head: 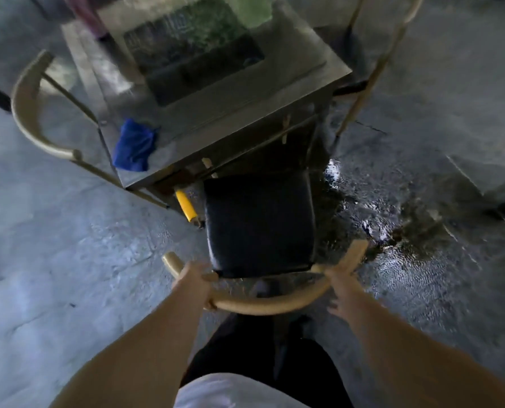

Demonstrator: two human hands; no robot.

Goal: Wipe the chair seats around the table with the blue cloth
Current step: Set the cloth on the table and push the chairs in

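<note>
A chair with a black padded seat [260, 225] and a curved gold backrest [263, 304] stands in front of me, its seat partly under the glass-topped table [304, 54]. My left hand [195, 278] is closed around the left side of the backrest. My right hand [339, 287] rests on its right side, fingers spread and blurred. The blue cloth [133, 145] lies crumpled on the table's near left corner, away from both hands.
A second gold chair [27, 104] stands at the table's left, and a third chair's frame [386, 54] at its right. A yellow bar [186, 206] shows under the table. The grey floor has a wet, shiny patch [392, 225] to the right.
</note>
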